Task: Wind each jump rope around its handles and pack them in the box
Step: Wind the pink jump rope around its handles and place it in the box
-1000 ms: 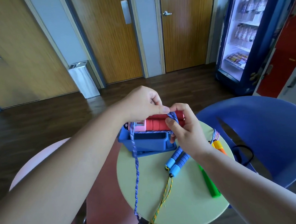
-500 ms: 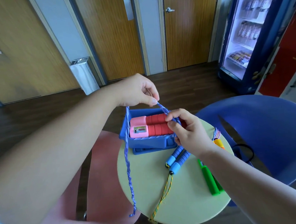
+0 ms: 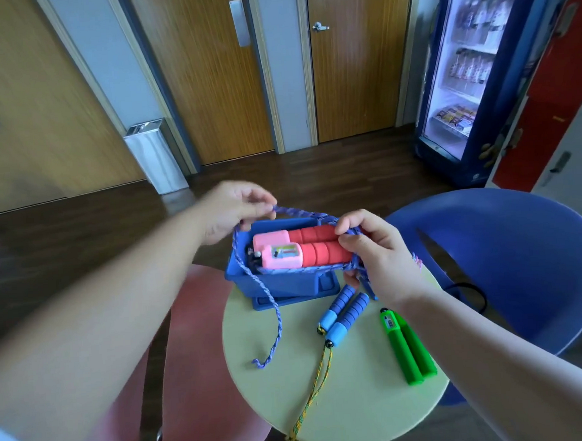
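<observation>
Shorter now, the purple rope (image 3: 271, 303) ends its loose tail at the desk (image 3: 345, 404) edge. Left grip (image 3: 234, 206) pinches the rope above the blue box (image 3: 286, 285). Right grip (image 3: 376, 249) clasps the red handles (image 3: 315, 249) over that box, with rope looped around them.

both forearms reached forward. the left hand (image 3: 234, 206) pinched the blue rope (image 3: 279, 323) at its fingertips; the right hand (image 3: 376, 252), fingers curled, gripped the red handles (image 3: 318, 249).
</observation>
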A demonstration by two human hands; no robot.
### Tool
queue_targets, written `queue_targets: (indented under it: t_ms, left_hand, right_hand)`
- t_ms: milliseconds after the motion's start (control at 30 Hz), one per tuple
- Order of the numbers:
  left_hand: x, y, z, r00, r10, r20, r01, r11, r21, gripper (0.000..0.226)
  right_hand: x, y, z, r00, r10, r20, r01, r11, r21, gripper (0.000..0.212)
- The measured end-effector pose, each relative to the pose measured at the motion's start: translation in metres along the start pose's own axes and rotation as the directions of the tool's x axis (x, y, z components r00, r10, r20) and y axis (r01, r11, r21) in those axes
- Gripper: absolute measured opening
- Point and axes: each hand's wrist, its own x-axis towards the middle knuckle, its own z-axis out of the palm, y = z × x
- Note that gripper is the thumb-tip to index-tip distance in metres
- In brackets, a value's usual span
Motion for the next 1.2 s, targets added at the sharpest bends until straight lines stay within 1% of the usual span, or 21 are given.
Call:
queue_targets:
  t_ms: [33, 67, 100, 167, 200, 267, 367, 467, 500, 567, 633, 700, 767, 833, 867, 900, 967, 1000, 1100, 1200]
  left_hand:
    - [-0.005, -0.016, 0.008, 0.999, -0.03, -0.013, 0.029, 0.996, -0.079, 0.017]
    - [-0.011, -0.032, 0.021, 0.998, -0.055, -0.02, 0.052, 0.992, -0.117, 0.017]
    - [-0.016, -0.046, 0.035, 0.997, -0.071, -0.027, 0.068, 0.992, -0.107, 0.015]
    - [-0.028, -0.064, 0.068, 0.996, -0.088, 0.001, 0.088, 0.996, -0.013, 0.007]
    - [-0.034, -0.067, 0.085, 0.996, -0.086, 0.037, 0.085, 0.996, 0.02, 0.011]
    - [-0.049, -0.06, 0.113, 0.989, -0.099, 0.11, 0.095, 0.995, 0.038, 0.02]
    - [-0.071, -0.033, 0.136, 0.975, -0.126, 0.182, 0.119, 0.992, 0.045, 0.034]
    - [-0.083, -0.005, 0.13, 0.977, -0.081, 0.199, 0.054, 0.989, 0.138, 0.037]
    - [-0.085, 0.004, 0.124, 0.978, -0.061, 0.2, 0.034, 0.99, 0.137, 0.037]
    - [-0.086, 0.024, 0.108, 0.984, -0.051, 0.17, 0.037, 0.996, 0.082, 0.035]
    - [-0.081, 0.041, 0.088, 0.995, -0.044, 0.095, 0.037, 0.996, 0.077, 0.034]
    - [-0.071, 0.053, 0.069, 1.0, 0.01, -0.003, -0.01, 0.984, 0.176, 0.035]
    - [-0.063, 0.063, 0.055, 0.995, 0.074, -0.062, -0.054, 0.958, 0.283, 0.035]
    - [-0.056, 0.074, 0.052, 0.993, 0.1, -0.063, -0.072, 0.934, 0.351, 0.033]
    - [-0.054, 0.08, 0.053, 0.993, 0.108, -0.052, -0.08, 0.917, 0.39, 0.032]
    - [-0.051, 0.086, 0.055, 0.992, 0.114, -0.046, -0.084, 0.899, 0.43, 0.032]
    - [-0.045, 0.095, 0.059, 0.99, 0.134, -0.046, -0.095, 0.867, 0.489, 0.032]
    - [-0.042, 0.097, 0.06, 0.988, 0.146, -0.049, -0.101, 0.856, 0.507, 0.033]
    - [-0.032, 0.098, 0.061, 0.984, 0.168, -0.057, -0.108, 0.822, 0.559, 0.035]
    - [-0.024, 0.1, 0.063, 0.984, 0.173, -0.037, -0.116, 0.79, 0.602, 0.034]
  right_hand:
    - [0.002, -0.002, 0.001, 1.0, -0.009, -0.003, 0.009, 0.999, 0.04, 0.011]
    - [0.005, -0.005, 0.003, 1.0, -0.025, 0.0, 0.025, 0.997, 0.068, 0.009]
    - [0.009, -0.006, 0.006, 0.999, -0.045, 0.006, 0.044, 0.995, 0.087, 0.007]
    - [0.019, -0.007, 0.012, 0.997, -0.073, 0.0, 0.073, 0.992, 0.106, 0.01]
    - [0.025, -0.006, 0.015, 0.997, -0.075, -0.018, 0.077, 0.992, 0.1, 0.013]
    - [0.038, -0.001, 0.018, 0.996, -0.072, -0.05, 0.074, 0.996, 0.042, 0.017]
    - [0.051, 0.015, 0.014, 0.994, -0.083, -0.066, 0.073, 0.988, -0.138, 0.017]
    - [0.057, 0.032, 0.002, 0.989, -0.1, -0.105, 0.065, 0.951, -0.301, 0.019]
    - [0.058, 0.037, -0.002, 0.989, -0.11, -0.101, 0.069, 0.937, -0.343, 0.017]
    - [0.055, 0.044, -0.009, 0.992, -0.095, -0.088, 0.054, 0.92, -0.387, 0.015]
    - [0.049, 0.046, -0.012, 0.994, -0.063, -0.087, 0.026, 0.926, -0.377, 0.016]
    - [0.04, 0.043, -0.01, 0.997, -0.052, -0.062, 0.027, 0.939, -0.342, 0.015]
    - [0.029, 0.038, -0.007, 0.997, -0.067, -0.042, 0.052, 0.953, -0.299, 0.003]
    - [0.023, 0.037, -0.007, 0.989, -0.131, -0.069, 0.107, 0.954, -0.279, 0.025]
    - [0.021, 0.035, -0.005, 0.984, -0.151, -0.094, 0.121, 0.955, -0.272, 0.032]
    - [0.02, 0.034, -0.004, 0.978, -0.168, -0.125, 0.132, 0.957, -0.259, 0.034]
    - [0.018, 0.03, 0.002, 0.974, -0.181, -0.14, 0.149, 0.966, -0.211, 0.031]
    - [0.017, 0.028, 0.004, 0.971, -0.194, -0.139, 0.162, 0.963, -0.213, 0.029]
    - [0.011, 0.021, 0.007, 0.957, -0.259, -0.127, 0.218, 0.938, -0.27, 0.025]
    - [0.005, 0.018, 0.01, 0.949, -0.303, -0.09, 0.262, 0.913, -0.314, 0.029]
